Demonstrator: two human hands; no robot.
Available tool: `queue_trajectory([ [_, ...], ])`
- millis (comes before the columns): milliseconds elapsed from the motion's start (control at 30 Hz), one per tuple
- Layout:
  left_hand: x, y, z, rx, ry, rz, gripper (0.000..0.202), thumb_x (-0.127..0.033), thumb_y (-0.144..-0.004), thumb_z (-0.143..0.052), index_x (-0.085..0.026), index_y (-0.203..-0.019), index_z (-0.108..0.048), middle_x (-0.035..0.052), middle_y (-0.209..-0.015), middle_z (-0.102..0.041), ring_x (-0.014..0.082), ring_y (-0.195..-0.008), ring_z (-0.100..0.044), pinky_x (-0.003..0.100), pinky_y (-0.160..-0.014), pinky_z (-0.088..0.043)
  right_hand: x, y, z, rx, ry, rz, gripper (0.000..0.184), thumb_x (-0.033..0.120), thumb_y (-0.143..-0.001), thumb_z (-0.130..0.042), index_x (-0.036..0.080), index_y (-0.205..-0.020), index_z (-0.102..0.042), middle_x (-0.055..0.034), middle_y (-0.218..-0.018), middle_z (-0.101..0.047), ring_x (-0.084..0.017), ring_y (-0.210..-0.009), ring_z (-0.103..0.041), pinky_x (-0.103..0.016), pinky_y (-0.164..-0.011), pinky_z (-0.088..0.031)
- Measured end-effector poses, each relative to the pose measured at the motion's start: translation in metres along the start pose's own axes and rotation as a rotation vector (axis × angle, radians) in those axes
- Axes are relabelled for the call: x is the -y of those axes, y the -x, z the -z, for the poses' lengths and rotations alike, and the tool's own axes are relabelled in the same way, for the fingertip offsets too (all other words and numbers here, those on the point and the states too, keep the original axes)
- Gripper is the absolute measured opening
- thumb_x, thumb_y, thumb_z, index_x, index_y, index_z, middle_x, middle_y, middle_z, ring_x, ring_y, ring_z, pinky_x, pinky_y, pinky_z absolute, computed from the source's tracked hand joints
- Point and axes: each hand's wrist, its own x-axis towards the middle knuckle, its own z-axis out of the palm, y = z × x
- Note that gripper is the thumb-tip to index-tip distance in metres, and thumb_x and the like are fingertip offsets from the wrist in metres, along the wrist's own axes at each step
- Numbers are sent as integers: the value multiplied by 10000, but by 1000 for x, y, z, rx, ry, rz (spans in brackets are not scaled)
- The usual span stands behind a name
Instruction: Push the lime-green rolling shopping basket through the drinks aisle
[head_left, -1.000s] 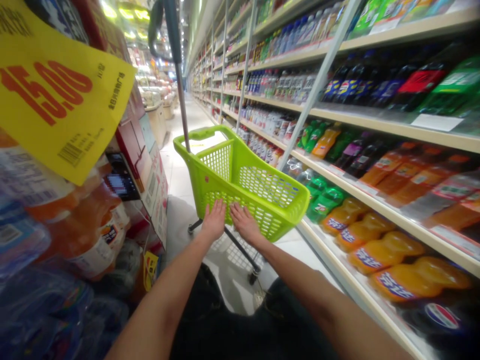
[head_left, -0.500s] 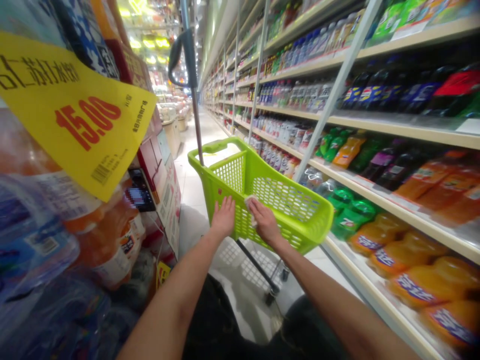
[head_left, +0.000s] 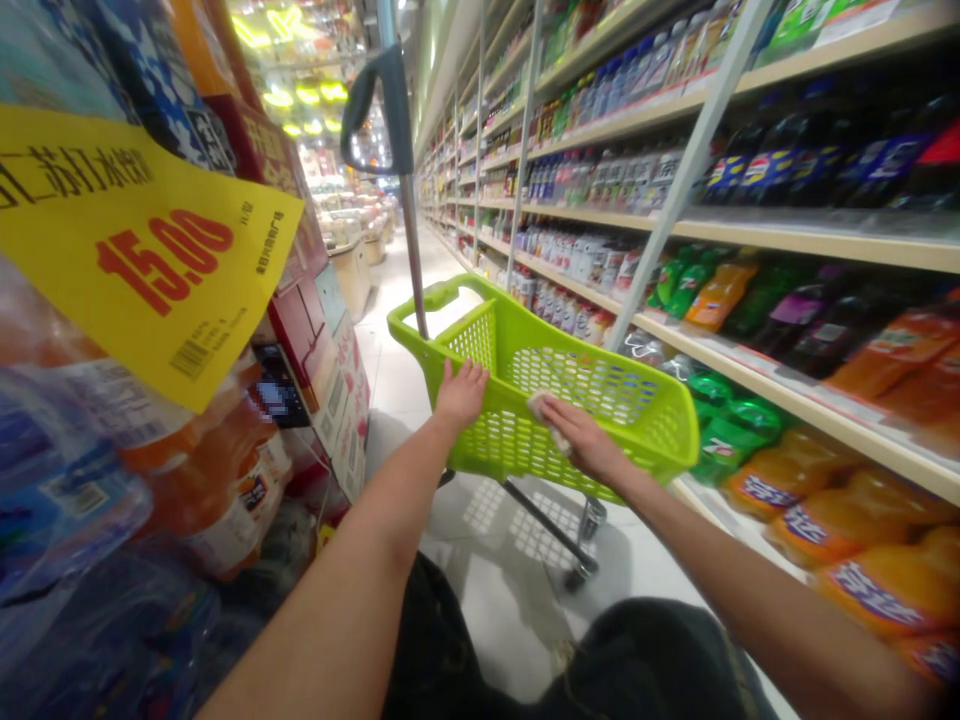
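Observation:
A lime-green plastic shopping basket on wheels [head_left: 645, 400] stands on the aisle floor in front of me, with a tall pole and grey handle [head_left: 390, 95] rising from its far end. My left hand [head_left: 459, 393] grips the basket's near left rim, fingers curled over the edge. My right hand [head_left: 577, 437] presses a small whitish cloth [head_left: 538, 403] against the basket's near wall, fingers closed over it. The basket looks empty inside.
Shelves of soft-drink bottles [head_left: 757, 300] run along the right. On the left, shrink-wrapped bottle packs [head_left: 112, 480] stack up under a yellow 15.00 price sign [head_left: 157, 260]. The white tiled aisle [head_left: 420, 270] runs ahead. My dark trousers [head_left: 630, 665] show below.
The basket has shifted right and up in view. My left hand moved up onto the rim, and my right hand slid the cloth rightward along the basket wall.

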Motion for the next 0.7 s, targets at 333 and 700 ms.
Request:
queue_trajectory([
  [333,-4,5,-3,-56,-23,-49,618,-97,-783,-302,-139,-1396,-235,68,-1490,-211,221,-1371,-138,566,-1094,-13,-17,8,3,-19,83,-172,655,50,-716,-418,147,-1360,-343,-123,-1406,-369,-232,-1275,-363,-438,-989,-380],
  [700,26,19,-1,-12,-73,38,681,-93,-728,-364,-89,-1395,-228,92,-1501,-141,237,-1381,-92,562,-1096,-12,-16,-1,-20,-92,101,-159,638,49,-726,-404,142,-1354,-346,-148,-1377,-402,-236,-1274,-363,-446,-971,-390],
])
